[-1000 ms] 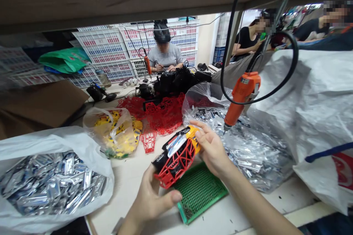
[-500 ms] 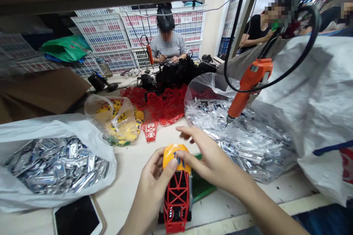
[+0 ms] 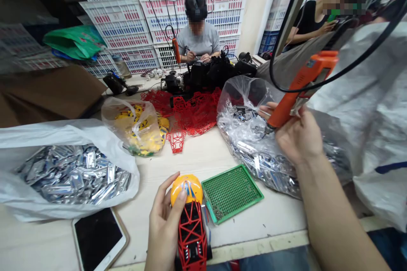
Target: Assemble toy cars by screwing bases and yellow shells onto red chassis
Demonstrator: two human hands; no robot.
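In my left hand [image 3: 168, 216] is a toy car [image 3: 193, 230] with a glossy yellow-orange front piece [image 3: 187, 189], a red lattice frame and black parts beneath. My left thumb presses on the yellow piece while the fingers wrap its far side. My right hand [image 3: 295, 135] is around the lower body of an orange electric screwdriver [image 3: 297, 89] hanging from a black cable. Its fingers pass behind the tool, and some fingertips show on the left. A green mesh tray [image 3: 235, 192] with small metal bits, likely screws, lies right of the car.
Bags of silvery packets stand left [image 3: 73, 178] and right [image 3: 254, 152]. Behind are a bag of yellow parts [image 3: 143, 131] and a pile of red frames [image 3: 197, 112]. A phone [image 3: 100, 237] lies front left. A co-worker [image 3: 199, 42] sits opposite. A shelf edge crosses the top.
My right hand has left the yellow front piece and moved right and up to the screwdriver, which now tilts more. My left hand still holds the car; the green tray has come into full view.
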